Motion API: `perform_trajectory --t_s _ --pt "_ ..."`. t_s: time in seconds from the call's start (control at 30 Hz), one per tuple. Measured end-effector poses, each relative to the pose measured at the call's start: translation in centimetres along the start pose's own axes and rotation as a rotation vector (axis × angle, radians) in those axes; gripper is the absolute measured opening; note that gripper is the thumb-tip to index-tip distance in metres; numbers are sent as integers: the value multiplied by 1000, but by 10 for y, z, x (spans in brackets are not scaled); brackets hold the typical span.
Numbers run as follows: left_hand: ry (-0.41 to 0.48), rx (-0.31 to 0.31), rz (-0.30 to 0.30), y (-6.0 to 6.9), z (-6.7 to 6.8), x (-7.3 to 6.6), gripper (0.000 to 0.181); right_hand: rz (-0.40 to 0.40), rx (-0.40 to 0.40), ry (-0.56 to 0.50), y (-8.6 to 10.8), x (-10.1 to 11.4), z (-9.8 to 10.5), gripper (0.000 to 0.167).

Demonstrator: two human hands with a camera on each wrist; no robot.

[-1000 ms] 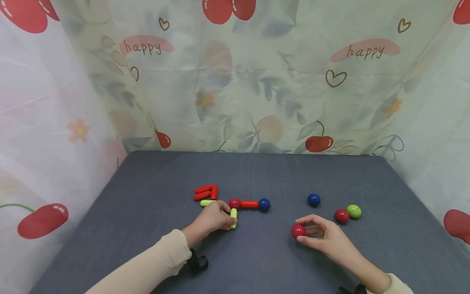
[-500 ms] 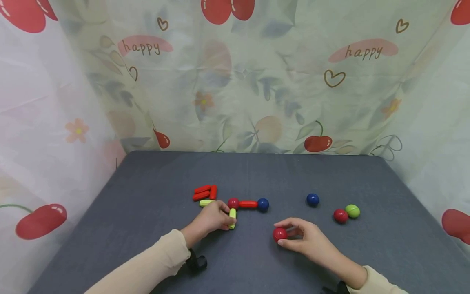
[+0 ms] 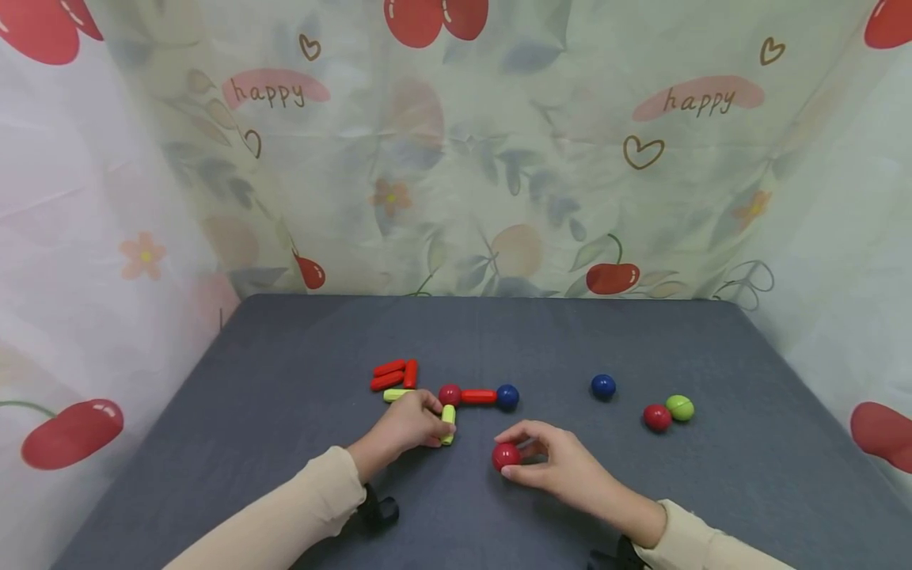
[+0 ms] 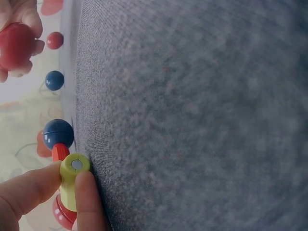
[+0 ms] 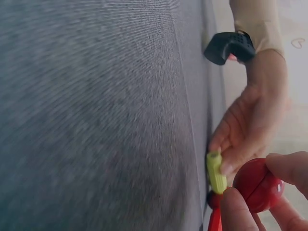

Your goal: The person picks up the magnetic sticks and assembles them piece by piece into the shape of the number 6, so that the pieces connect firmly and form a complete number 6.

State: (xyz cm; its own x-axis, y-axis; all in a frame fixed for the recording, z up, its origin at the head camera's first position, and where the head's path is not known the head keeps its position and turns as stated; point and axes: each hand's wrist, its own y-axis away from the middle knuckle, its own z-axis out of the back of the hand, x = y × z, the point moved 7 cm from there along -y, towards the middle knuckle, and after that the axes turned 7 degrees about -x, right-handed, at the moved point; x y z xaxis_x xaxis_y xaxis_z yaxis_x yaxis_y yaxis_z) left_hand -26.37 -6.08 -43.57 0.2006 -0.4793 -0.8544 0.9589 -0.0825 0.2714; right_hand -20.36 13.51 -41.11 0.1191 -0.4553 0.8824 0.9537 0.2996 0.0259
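In the head view my left hand [image 3: 404,427] pinches a yellow-green rod [image 3: 448,425] whose far end meets a red ball [image 3: 450,395]. From that ball a red rod [image 3: 479,397] runs right to a blue ball [image 3: 507,397]. The left wrist view shows the pinched rod's near end [image 4: 77,165] with a grey disc in it. My right hand [image 3: 570,471] holds another red ball [image 3: 506,456] between thumb and fingers, right of the yellow-green rod and apart from it. In the right wrist view this held ball [image 5: 259,185] shows a seam.
Several red rods [image 3: 388,381] and a yellow-green rod [image 3: 396,394] lie behind my left hand. Toward the right are a loose blue ball [image 3: 602,386], a red ball [image 3: 657,417] and a green ball [image 3: 680,408]. A patterned cloth [image 3: 470,158] hangs behind the dark table [image 3: 321,332].
My right hand has moved left with its red ball, closer to the joined pieces. My left hand keeps its pinch on the yellow-green rod. The head view has shifted slightly.
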Motion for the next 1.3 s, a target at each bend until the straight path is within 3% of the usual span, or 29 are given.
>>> perform_trajectory --t_s 0.5,0.87,1.3 --pt "2 5 -31 0 0 -3 31 35 93 -14 -23 15 -37 33" --pt "-6 1 -15 -3 0 0 28 29 74 -40 -39 15 -52 32" --pt "12 -1 -12 -4 0 0 28 36 46 -26 -46 12 -57 31"
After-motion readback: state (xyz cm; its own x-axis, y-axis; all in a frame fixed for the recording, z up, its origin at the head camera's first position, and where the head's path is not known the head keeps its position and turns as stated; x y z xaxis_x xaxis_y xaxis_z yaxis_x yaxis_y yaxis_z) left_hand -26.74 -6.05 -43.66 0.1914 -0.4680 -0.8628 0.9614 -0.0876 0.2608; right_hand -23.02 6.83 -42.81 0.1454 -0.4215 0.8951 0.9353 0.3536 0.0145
